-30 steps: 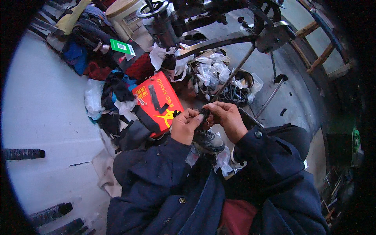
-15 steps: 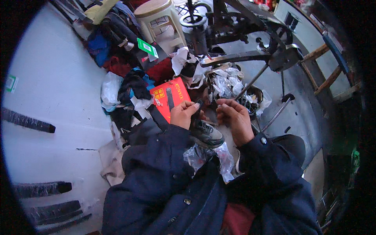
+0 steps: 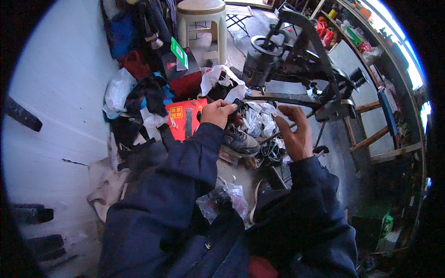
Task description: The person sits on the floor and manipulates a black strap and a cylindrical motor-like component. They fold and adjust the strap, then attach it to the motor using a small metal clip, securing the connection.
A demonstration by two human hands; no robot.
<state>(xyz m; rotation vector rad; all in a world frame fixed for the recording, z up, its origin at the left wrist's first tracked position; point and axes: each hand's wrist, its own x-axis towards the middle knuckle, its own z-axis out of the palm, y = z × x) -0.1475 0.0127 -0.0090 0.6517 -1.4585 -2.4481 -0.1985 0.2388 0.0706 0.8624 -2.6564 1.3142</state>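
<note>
My left hand (image 3: 215, 112) pinches a small dark piece (image 3: 237, 104), raised just above a grey-and-black shoe (image 3: 243, 144). To its right, my right hand (image 3: 294, 132) is raised with curled fingers, apart from my left hand; whether it holds something small I cannot make out. Behind my left hand lies a red cardboard box (image 3: 178, 127) with a dark strip on it. A pile of clear plastic bags (image 3: 255, 123) and tangled items sits between and behind my hands.
A black cast-metal machine (image 3: 306, 60) stands at the upper right on thin legs, beside wooden framing (image 3: 371, 138) and loaded shelves (image 3: 352, 37). A plastic stool (image 3: 200, 9) is at the back. Dark fabric scraps (image 3: 148, 92) lie left, against a white surface (image 3: 51, 148).
The view has lifted, bringing more of the stool and shelves in. My hands have parted: the right has moved rightward from the dark piece, which stays in my left.
</note>
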